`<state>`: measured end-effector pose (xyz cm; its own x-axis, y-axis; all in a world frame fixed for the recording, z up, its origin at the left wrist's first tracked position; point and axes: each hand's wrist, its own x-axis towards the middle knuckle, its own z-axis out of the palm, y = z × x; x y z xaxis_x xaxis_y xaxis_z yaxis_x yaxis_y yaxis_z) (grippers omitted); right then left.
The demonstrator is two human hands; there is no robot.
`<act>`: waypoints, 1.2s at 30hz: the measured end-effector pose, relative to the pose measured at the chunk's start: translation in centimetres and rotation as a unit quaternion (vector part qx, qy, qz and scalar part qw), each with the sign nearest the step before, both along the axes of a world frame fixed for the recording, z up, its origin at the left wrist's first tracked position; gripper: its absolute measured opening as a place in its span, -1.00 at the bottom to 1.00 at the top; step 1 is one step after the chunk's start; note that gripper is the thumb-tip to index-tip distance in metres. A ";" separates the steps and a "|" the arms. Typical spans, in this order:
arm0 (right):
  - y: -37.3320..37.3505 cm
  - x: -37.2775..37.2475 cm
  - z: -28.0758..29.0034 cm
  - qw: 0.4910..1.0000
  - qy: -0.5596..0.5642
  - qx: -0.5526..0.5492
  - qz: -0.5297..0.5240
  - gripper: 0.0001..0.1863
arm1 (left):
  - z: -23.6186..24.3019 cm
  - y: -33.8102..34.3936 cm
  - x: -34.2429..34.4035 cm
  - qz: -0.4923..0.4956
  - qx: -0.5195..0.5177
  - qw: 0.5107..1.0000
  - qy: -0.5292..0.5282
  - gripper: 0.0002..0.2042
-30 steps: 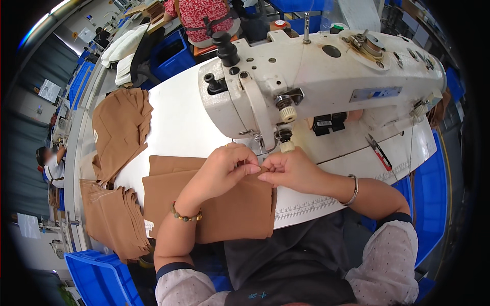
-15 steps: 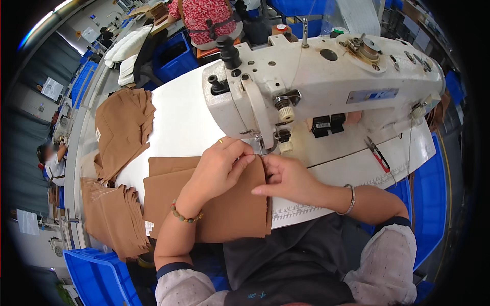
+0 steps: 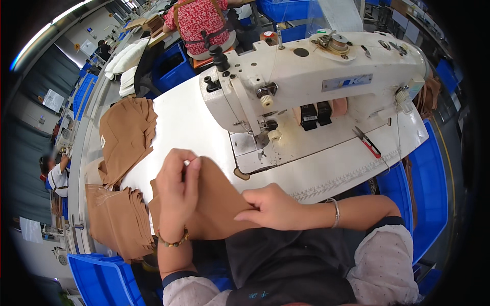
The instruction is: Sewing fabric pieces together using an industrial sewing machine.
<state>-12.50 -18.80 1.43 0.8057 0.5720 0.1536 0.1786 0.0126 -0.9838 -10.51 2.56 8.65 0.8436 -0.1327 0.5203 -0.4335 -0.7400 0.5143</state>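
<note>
pinching the brown cloth panel at its upper edge, the left hand has thumb and forefinger closed together, the other fingers loosely bent. the right hand grips the same panel at its right edge, thumb against the bent forefinger, the remaining fingers curled in. neither hand is spread; both have hold of cloth only. the panel is located at the near side of the white tabletop, its lower edge in front of the dark apron, and it stands clear of the needle area of the sewing machine. whether a second layer lies beneath the panel cannot be determined.

a beaded bracelet is noted on the left wrist, a metal bangle on the right.

to the left of the hands are two piles of brown cloth: the upper pile and the lower pile, the latter with uneven, layered edges. red-and-black thread snips lie right of the needle area, near a measuring strip that follows the table's near edge. small black packages sit under the machine's arm. a blue bin stands at the right, another blue bin at lower left. beyond the machine, a co-worker in a red patterned top is seated.
</note>
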 end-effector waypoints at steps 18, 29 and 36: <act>4.0 -0.6 -1.1 0.986 0.149 -0.037 0.072 -0.61 | -3.5 -0.5 6.0 -0.117 0.151 0.981 0.023 -0.93; -6.6 8.3 -3.3 0.705 -0.626 -0.319 -0.103 -0.91 | -9.2 -2.7 9.6 -0.222 -0.118 0.893 0.373 -0.83; -4.6 9.7 -4.8 0.640 -0.719 -0.254 -0.093 -0.87 | -9.8 -3.3 10.1 -0.190 -0.127 0.898 0.376 -0.84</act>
<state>-2.82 -23.44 -3.37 0.1019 0.7565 0.6461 0.8562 -0.3973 0.3301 -0.41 -0.70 -1.18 0.8877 -0.4435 -0.1239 -0.0894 -0.4300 0.8984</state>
